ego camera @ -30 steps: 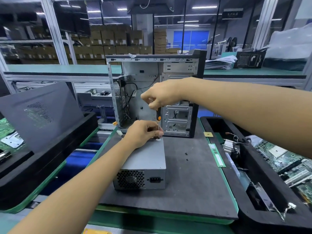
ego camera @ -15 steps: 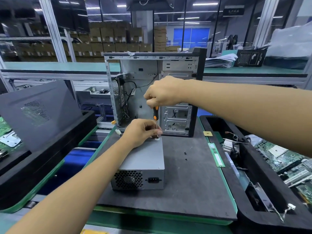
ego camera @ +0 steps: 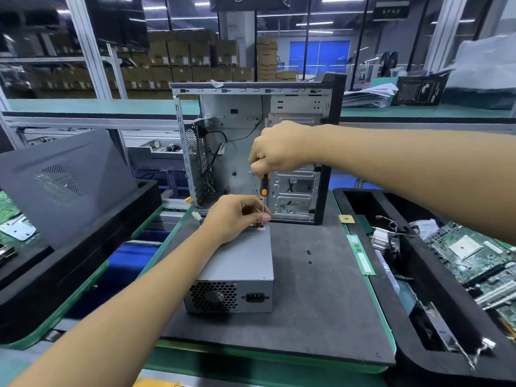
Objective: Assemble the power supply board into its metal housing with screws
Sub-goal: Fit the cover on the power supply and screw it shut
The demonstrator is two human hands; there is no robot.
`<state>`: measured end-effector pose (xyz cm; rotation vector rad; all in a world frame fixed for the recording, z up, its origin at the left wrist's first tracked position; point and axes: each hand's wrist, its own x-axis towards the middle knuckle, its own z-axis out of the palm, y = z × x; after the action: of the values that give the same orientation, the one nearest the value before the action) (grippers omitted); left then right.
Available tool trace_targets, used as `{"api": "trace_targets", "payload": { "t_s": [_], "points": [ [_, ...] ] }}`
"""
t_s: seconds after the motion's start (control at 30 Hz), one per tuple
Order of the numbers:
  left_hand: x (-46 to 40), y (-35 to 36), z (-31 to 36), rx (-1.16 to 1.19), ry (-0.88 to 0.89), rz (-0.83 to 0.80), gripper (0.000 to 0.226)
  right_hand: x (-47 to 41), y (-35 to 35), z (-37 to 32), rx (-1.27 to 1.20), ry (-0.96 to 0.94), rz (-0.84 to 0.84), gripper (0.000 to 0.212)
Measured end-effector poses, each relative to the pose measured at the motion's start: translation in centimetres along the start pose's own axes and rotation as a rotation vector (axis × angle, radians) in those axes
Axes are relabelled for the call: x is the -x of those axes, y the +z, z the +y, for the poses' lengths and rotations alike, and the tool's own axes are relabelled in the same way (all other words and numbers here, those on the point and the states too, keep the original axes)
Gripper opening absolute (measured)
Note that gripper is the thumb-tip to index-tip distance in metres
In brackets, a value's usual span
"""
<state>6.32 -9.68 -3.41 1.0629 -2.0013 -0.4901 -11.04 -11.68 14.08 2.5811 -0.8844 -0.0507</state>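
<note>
Your right hand (ego camera: 279, 148) grips the screwdriver (ego camera: 263, 191) upright, tip at the far top corner of the power supply (ego camera: 240, 263) | your left hand (ego camera: 234, 219) pinches the shaft near the tip | supply lies on the dark mat (ego camera: 321, 289), before the open computer case (ego camera: 251, 152) | loose screws (ego camera: 309, 256) just right of it.

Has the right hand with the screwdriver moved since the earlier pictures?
No, hardly. The right hand grips the screwdriver in front of the open computer case, tip down at the far right corner of the power supply box, as before.
</note>
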Motion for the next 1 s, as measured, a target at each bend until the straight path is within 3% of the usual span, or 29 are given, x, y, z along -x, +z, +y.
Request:
{"api": "trace_targets", "payload": {
  "t_s": [0.13, 0.23, 0.37, 0.5, 0.6, 0.67, 0.83, 1.0],
  "points": [
    [-0.1, 0.0, -0.1, -0.041, 0.002, -0.037, 0.005, 0.5, -0.4, 0.5, -0.087, -0.037, -0.111, 0.013],
    [-0.1, -0.2, 0.0, 0.003, -0.010, -0.053, 0.009, 0.3, -0.7, 0.4, -0.100, -0.178, -0.038, 0.023],
    [0.1, -0.1, 0.0, 0.088, -0.033, -0.056, 0.008, -0.2, -0.5, -0.3, -0.252, -0.166, -0.112, 0.010],
    [0.1, 0.1, 0.3, 0.144, -0.009, 0.046, 0.012, -1.6, -0.3, -1.2, 0.039, -0.042, -0.044, 0.026],
    [0.1, 0.2, 0.2, 0.211, -0.023, 0.012, 0.013, -2.1, -0.6, -1.4, 0.056, -0.013, -0.121, 0.024],
    [0.1, 0.3, 0.1, 0.274, -0.067, -0.009, 0.010, -1.9, -0.8, -1.0, 0.070, -0.078, -0.137, 0.011],
    [0.0, 0.4, 0.1, 0.264, -0.063, -0.038, 0.015, -1.5, -0.7, -0.2, 0.050, -0.281, -0.095, 0.017],
    [0.0, 0.3, 0.3, 0.213, -0.056, 0.035, 0.024, -1.9, -0.2, 0.5, -0.215, -0.050, -0.230, 0.017]
  ]
}}
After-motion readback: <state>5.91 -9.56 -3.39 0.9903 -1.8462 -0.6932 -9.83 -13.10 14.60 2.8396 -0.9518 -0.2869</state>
